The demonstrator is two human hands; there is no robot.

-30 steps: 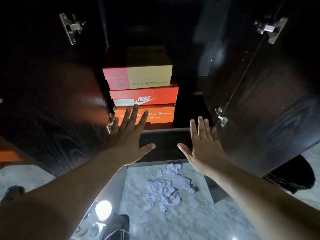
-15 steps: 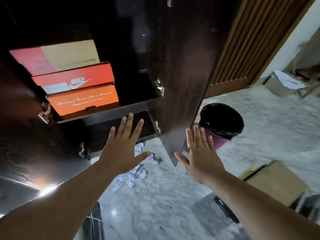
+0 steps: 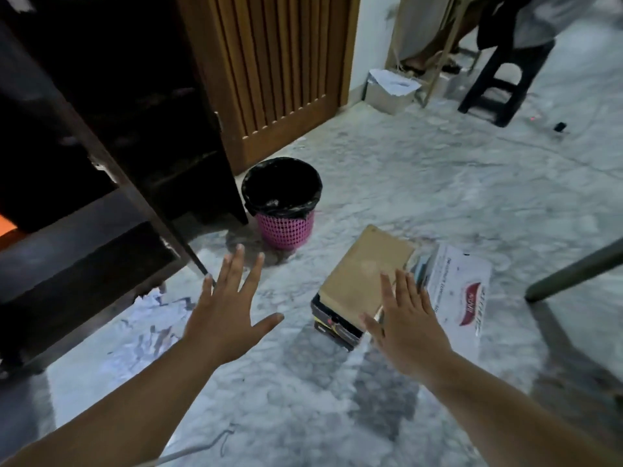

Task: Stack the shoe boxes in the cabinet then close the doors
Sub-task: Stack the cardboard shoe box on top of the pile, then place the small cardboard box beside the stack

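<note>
Both of my hands are out in front of me with the fingers straight and spread, palms down, holding nothing. My left hand point(image 3: 229, 311) hangs over the bare marble floor point(image 3: 438, 183), its fingertips near the bottom corner of the open dark cabinet door point(image 3: 141, 183). My right hand point(image 3: 408, 328) hovers above the near edge of a stack of shoe boxes point(image 3: 357, 291) on the floor; whether it touches the stack I cannot tell. The top box is plain tan cardboard, with darker boxes under it, and a white shoe box with red lettering point(image 3: 458, 291) lies just beside the stack on its right. The cabinet point(image 3: 84, 136) fills the left of the view, dark inside, and a sliver of an orange box point(image 3: 6, 224) shows at the far left edge. A pink mesh wastebasket with a black liner point(image 3: 281, 203) stands beside the cabinet's side panel, in front of a slatted wooden door point(image 3: 286, 62). Crumpled white paper point(image 3: 158, 308) lies on the floor below the cabinet. A dark stool point(image 3: 505, 79) stands at the upper right.
</note>
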